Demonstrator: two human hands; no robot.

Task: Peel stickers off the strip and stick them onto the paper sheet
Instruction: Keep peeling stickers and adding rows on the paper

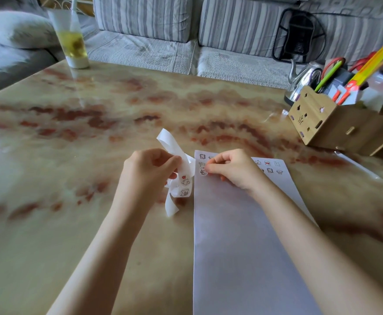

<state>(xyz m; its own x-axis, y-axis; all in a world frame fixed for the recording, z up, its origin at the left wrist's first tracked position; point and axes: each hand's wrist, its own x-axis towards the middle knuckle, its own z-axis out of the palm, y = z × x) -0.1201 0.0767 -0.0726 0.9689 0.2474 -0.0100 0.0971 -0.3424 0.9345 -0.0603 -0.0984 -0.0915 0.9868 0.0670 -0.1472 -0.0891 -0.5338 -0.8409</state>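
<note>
A white paper sheet (pixel 242 235) lies on the marble table, its far end carrying several small cartoon stickers in rows. My left hand (pixel 147 171) grips a curled white sticker strip (pixel 181 178) just left of the sheet; two stickers show on the strip's lower part. My right hand (pixel 231 170) rests on the sheet's top left area, its curled fingertips pressing on a sticker (pixel 203 171) at the left edge of the sheet. The right hand hides part of the sticker rows.
A wooden organiser box (pixel 336 126) with pens, scissors and a ruler stands at the right, a metal kettle (pixel 304 80) behind it. A tall cup with yellow drink (pixel 72 42) stands far left. A striped sofa (pixel 163 30) runs behind the table.
</note>
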